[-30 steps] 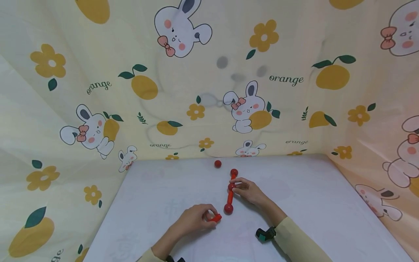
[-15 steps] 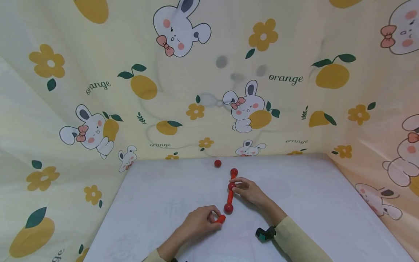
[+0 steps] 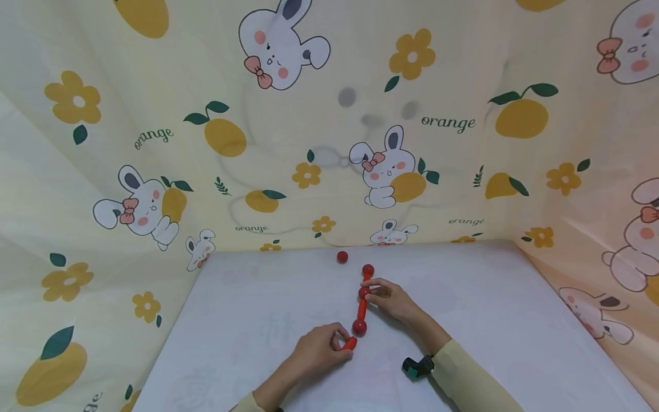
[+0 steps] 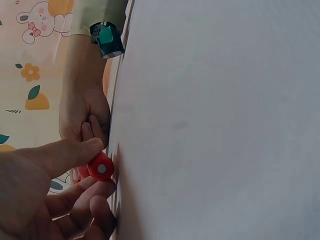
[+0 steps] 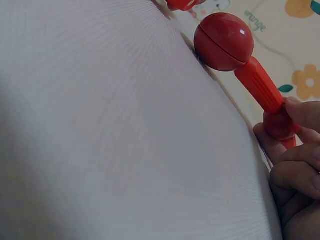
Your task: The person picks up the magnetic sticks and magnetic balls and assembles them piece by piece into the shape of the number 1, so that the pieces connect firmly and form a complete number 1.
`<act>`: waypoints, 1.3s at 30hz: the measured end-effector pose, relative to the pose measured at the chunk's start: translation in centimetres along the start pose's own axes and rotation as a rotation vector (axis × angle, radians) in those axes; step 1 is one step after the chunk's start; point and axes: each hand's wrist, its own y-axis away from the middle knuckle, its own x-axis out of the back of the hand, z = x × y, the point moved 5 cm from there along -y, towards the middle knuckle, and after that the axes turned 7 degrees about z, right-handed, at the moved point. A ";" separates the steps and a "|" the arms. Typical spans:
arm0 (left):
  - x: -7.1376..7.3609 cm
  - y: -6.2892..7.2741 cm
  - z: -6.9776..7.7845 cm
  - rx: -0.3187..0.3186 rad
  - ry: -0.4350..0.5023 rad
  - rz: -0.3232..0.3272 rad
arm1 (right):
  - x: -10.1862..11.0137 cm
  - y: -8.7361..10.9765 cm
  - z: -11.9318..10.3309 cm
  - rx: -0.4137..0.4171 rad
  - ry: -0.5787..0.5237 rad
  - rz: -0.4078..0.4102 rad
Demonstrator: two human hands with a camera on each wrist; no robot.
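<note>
A chain of red balls joined by red rods lies on the white table, running away from me. My right hand [image 3: 393,300] pinches its middle ball [image 5: 280,125] between thumb and fingers. The chain's near ball [image 3: 359,327] is glossy with a seam, and a ribbed rod [image 5: 260,85] joins it to the middle one. Between left thumb and fingertips my left hand [image 3: 319,348] pinches a short red rod [image 3: 350,343], close to the near ball. In the left wrist view a round silvery disc [image 4: 102,169] shows in the rod's end.
One loose red ball [image 3: 342,257] sits near the back edge of the white table [image 3: 247,303], left of the chain's far ball [image 3: 368,269]. A patterned cloth [image 3: 288,143] with rabbits and oranges rises behind and at both sides.
My left hand has moved right and slightly forward, bringing the short rod up to the near ball and turning it to point toward it. The right hand and the chain stay in place.
</note>
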 end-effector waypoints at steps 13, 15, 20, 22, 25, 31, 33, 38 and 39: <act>-0.6 0.0 0.1 0.044 0.038 0.039 | 0.0 0.1 -0.2 0.001 -0.001 0.012; -0.7 -0.1 0.1 0.045 0.041 0.043 | 0.0 0.1 -0.1 0.000 0.004 0.012; -0.9 -0.2 0.0 0.050 0.050 0.049 | 0.1 0.1 -0.2 0.001 0.007 0.015; -0.9 -0.2 0.0 0.042 0.055 0.054 | 0.0 0.1 -0.2 0.008 0.001 0.012; -1.0 -0.2 0.1 0.031 0.066 0.063 | 0.0 0.2 -0.2 0.011 -0.007 0.009; -1.2 -0.2 0.1 0.040 0.074 0.064 | 0.0 0.2 -0.3 0.009 -0.029 -0.009; -1.2 -0.2 0.1 0.041 0.073 0.063 | -0.1 0.1 -0.2 0.008 -0.028 -0.009; -1.4 -0.4 -0.1 0.063 0.079 0.059 | -0.1 0.0 -0.1 0.000 -0.017 0.005; -1.4 -0.4 -0.1 0.072 0.079 0.056 | -0.1 0.0 0.0 -0.005 -0.017 0.008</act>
